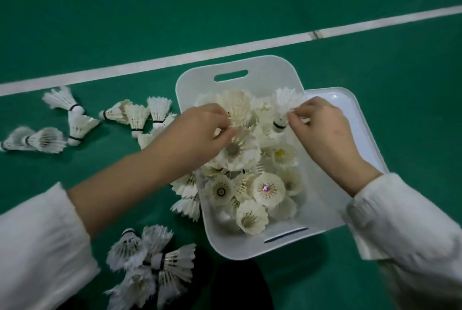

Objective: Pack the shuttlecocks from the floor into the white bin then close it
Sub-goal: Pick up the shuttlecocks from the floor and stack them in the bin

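White-sleeved hands (197, 132) pinching shuttlecocks (281, 109)

Single head-worn view — looks steeply down, close over the white bin (190, 84) on green floor (125, 9); wide-angle, edges bowed.

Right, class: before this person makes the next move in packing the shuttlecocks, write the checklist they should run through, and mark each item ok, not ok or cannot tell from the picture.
1. White bin open to receive: ok, no lid on it.
2. Lid within reach: ok, it lies beside and partly under the bin on its right.
3. Right hand holds its shuttlecock securely: ok, pinched by the feathers, over the bin.
4. Left hand grip: cannot tell, fingers buried among the feathers.
5. Floor cleared: not ok, loose shuttlecocks remain left of the bin.
6. Room for the rest: cannot tell.
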A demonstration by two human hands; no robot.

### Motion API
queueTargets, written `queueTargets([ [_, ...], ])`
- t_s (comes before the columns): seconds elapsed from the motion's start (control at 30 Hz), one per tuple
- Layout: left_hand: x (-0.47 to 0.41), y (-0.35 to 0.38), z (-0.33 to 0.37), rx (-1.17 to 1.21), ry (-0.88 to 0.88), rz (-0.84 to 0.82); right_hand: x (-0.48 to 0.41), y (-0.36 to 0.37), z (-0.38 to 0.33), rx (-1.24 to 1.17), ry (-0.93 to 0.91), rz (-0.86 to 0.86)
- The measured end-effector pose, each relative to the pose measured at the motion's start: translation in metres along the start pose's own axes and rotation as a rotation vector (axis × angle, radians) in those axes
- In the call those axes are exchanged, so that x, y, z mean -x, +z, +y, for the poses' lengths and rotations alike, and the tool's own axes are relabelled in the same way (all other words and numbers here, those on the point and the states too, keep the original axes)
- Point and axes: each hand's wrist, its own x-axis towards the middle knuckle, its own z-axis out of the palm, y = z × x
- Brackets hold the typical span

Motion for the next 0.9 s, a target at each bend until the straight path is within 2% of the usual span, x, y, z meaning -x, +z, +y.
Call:
queueTargets([
  [0.07, -0.004, 0.006, 0.002, 0.001, -0.01, -0.022, -0.003, 0.008, 0.002, -0.012, -0.008, -0.035],
  [0.17, -0.008, 0.016, 0.003, 0.025, -0.033, -0.05, 0.001, 0.035, 0.009, 0.09, -0.043, -0.237],
  [0.23, -0.01, 0.022, 0.004, 0.045, -0.045, -0.06, 0.001, 0.04, 0.011, 0.093, -0.026, -0.293],
  [0.37, -0.012, 0.03, 0.004, 0.075, -0.03, -0.057, -0.005, 0.018, 0.011, 0.114, -0.036, -0.247],
  [0.43, -0.013, 0.03, 0.006, 0.088, 0.009, -0.052, 0.0, 0.002, 0.008, 0.069, -0.178, -0.127],
  [0.47, -0.014, 0.029, 0.008, 0.096, 0.036, -0.049, 0.004, -0.005, 0.005, 0.033, -0.254, -0.129],
  [0.53, -0.016, 0.028, 0.014, 0.11, 0.095, -0.055, 0.007, -0.008, 0.001, 0.027, -0.312, -0.252],
  [0.6, -0.018, 0.027, 0.018, 0.121, 0.145, -0.085, 0.006, -0.003, 0.003, 0.041, -0.296, -0.313],
  [0.73, -0.018, 0.015, 0.02, 0.165, 0.167, -0.146, 0.01, -0.019, 0.006, -0.058, -0.204, -0.189],
  [0.83, -0.015, 0.003, 0.014, 0.211, 0.004, -0.046, 0.025, -0.05, 0.01, -0.137, 0.002, -0.288],
  [0.9, -0.015, 0.002, 0.007, 0.131, -0.102, -0.01, 0.037, -0.054, 0.012, -0.036, 0.054, -0.434],
])
